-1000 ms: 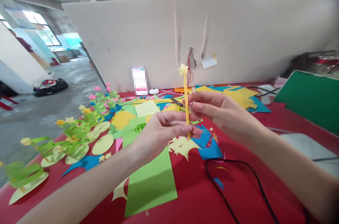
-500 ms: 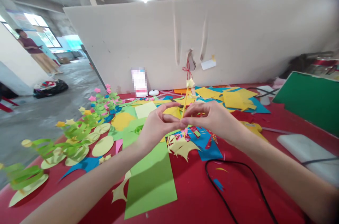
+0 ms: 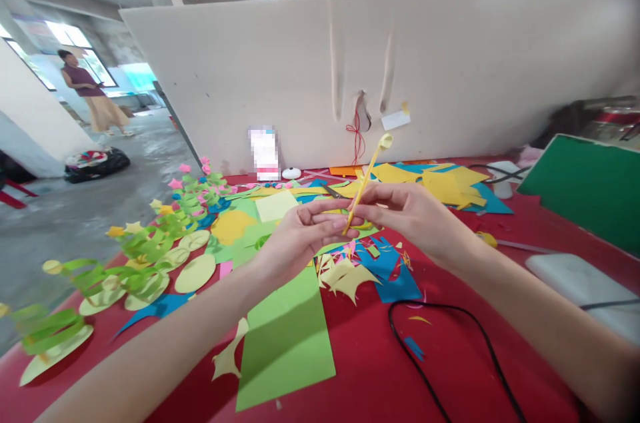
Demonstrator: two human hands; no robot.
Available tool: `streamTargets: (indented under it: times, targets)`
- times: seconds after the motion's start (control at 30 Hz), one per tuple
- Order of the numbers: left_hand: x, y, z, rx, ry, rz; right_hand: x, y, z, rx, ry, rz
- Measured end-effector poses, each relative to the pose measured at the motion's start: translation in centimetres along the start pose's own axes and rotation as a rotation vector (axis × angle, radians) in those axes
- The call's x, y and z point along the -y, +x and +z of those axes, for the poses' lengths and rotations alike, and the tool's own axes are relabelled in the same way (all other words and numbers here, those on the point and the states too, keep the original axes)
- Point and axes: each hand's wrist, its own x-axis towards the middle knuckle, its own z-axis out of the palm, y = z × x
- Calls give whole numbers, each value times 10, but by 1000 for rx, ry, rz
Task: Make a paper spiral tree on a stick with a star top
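A thin yellow stick [image 3: 367, 176] with a small pale yellow paper star at its tip leans up and to the right above the red table [image 3: 450, 370]. My left hand [image 3: 300, 240] pinches the stick's lower end between thumb and fingers. My right hand [image 3: 407, 213] pinches the stick just above that, fingers closed round it. Both hands meet over a green paper sheet [image 3: 285, 336] and pale yellow star cut-outs [image 3: 345, 276].
Green paper spirals on pale discs [image 3: 125, 263] line the table's left edge. Yellow and blue paper scraps [image 3: 440, 186] lie at the back, a black cable [image 3: 450, 343] loops at the front, a green board [image 3: 580, 183] stands right. A person stands far off at left [image 3: 90, 90].
The stick was lowered from upright and has tilted to the right. Both hands stayed on it. The person in the distance has walked to the right.
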Motion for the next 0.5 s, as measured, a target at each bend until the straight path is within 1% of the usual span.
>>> streamTargets:
  times: [0.13,0.27,0.37,0.5]
  targets:
    - [0,-1,-2,12,-17,-8,0,-2,-1,33,-33,-12]
    - [0,-10,-1,-10,-6,-17,-1,-2,3,66,-38,-24]
    - [3,-22,-2,-40,-14,-7,-1,-3,13,79,-23,-52]
    - [11,-47,-9,-93,-43,6,0,-13,37,147,19,-79]
